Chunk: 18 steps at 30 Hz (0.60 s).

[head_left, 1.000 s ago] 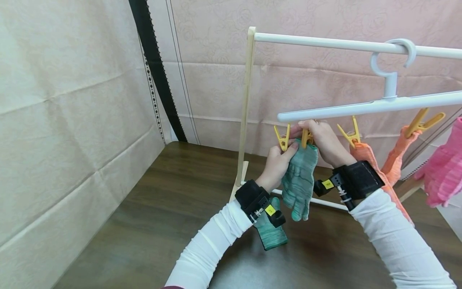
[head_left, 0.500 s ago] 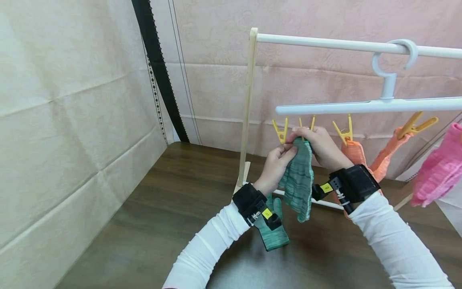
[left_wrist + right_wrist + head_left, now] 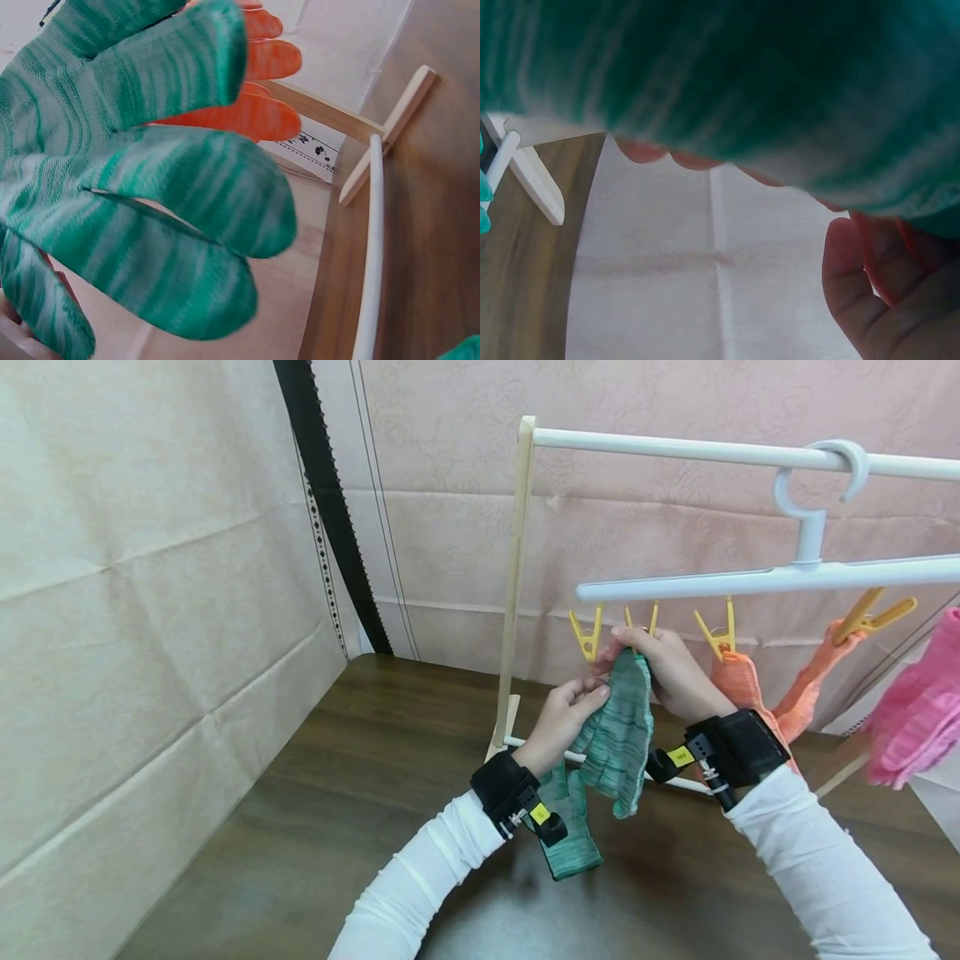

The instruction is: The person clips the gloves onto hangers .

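A green striped knit glove (image 3: 622, 735) hangs beneath a yellow clothespin (image 3: 642, 620) on the left half of the pale blue hanger (image 3: 697, 585). My right hand (image 3: 678, 677) grips its upper end, with fingers reaching behind the cloth. Lower down on the glove's left edge, my left hand (image 3: 555, 722) pinches with thumb and curled fingers. The glove's fingers (image 3: 187, 247) fill much of the left wrist view, and its cloth (image 3: 705, 97) covers the top of the right wrist view. A second green glove (image 3: 572, 839) lies on the table below. Another yellow clothespin (image 3: 588, 639) hangs just left, holding nothing.
Orange gloves (image 3: 738, 685) hang from clothespins to the right, with a pink glove (image 3: 915, 710) beyond. The hanger hooks over the white top bar (image 3: 675, 443) of a rack with wooden uprights (image 3: 516, 585). Cloth-covered walls stand behind and at the left.
The hanging glove has turned from its full hand shape to a narrower, folded view. My left hand has moved down and left along its edge. The hanger has swayed slightly.
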Motion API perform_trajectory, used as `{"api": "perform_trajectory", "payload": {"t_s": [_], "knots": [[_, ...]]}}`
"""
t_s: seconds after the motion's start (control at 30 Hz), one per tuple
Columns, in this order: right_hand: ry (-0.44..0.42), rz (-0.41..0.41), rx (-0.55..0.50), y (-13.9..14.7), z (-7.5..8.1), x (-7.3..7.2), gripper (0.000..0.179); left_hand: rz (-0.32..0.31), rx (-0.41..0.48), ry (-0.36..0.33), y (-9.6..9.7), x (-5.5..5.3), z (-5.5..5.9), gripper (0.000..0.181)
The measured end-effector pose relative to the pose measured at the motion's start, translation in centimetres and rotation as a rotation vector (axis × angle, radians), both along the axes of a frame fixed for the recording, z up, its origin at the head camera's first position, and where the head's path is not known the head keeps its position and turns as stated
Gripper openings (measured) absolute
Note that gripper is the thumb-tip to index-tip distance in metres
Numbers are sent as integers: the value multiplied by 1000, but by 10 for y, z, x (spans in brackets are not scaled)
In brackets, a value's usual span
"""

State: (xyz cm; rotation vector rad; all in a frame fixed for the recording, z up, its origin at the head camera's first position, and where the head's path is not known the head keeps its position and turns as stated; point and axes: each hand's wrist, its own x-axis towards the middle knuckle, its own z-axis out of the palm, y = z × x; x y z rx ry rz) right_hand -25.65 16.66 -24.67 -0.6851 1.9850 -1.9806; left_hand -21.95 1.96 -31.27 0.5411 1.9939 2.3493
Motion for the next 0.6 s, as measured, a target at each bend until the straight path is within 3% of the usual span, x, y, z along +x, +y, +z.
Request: {"api": "perform_trajectory", "payload": {"t_s": [0.6], "knots": [[9,38,-72,6,-9,1,30,-57,-272,28,-18,7,-24,31]]}}
